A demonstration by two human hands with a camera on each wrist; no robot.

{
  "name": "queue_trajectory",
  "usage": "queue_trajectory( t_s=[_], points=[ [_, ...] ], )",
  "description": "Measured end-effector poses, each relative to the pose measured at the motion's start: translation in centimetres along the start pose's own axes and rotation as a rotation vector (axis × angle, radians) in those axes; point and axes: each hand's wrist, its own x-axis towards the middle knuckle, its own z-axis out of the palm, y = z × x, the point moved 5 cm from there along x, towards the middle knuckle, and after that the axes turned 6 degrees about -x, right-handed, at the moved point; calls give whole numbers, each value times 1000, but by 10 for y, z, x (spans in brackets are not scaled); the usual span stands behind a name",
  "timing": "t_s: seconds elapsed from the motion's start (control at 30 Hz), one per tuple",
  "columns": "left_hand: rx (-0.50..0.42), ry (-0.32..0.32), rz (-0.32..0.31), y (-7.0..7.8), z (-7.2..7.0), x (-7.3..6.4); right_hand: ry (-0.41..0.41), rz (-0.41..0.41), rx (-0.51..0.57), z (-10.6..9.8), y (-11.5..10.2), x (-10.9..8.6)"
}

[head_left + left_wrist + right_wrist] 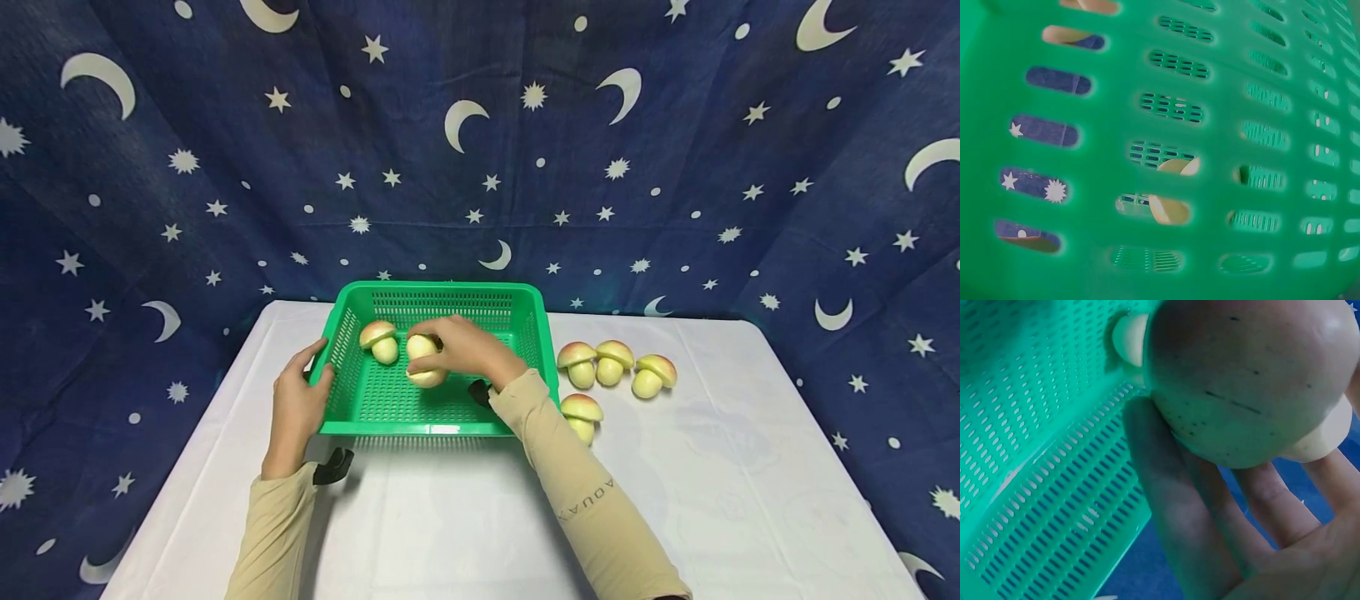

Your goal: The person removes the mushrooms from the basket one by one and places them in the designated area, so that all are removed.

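Note:
A green plastic basket (442, 430) with slotted walls stands on the table. My left hand (295, 410) grips its left rim, and the left wrist view is filled by the slotted basket wall (1104, 187). Over the basket floor, my right hand (471, 348) holds a toy mushroom (427, 378) between thumb and fingers. Up close in the right wrist view, the held mushroom's rounded cap (1254, 375) shows small dark marks, and the fingers wrap its underside. Left of it, a second mushroom (378, 337) with a reddish-yellow cap and pale stem lies inside the basket.
Right of the basket, three mushrooms stand in a loose row: one nearest the rim (577, 364), a middle one (614, 362) and an outer one (654, 375). Another mushroom (581, 415) sits nearer, partly behind the right sleeve. A dark blue star-patterned cloth (420, 167) hangs behind the white table (750, 467).

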Motion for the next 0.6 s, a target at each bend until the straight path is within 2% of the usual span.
queue_trajectory(
  t_s=[0.33, 0.6],
  points=[
    [-2, -6, -12, 0, 2, 0, 36, 9, -41, -11, 5, -18],
    [-5, -1, -1, 0, 2, 0, 82, 46, -28, -23, 12, -35]
  ],
)
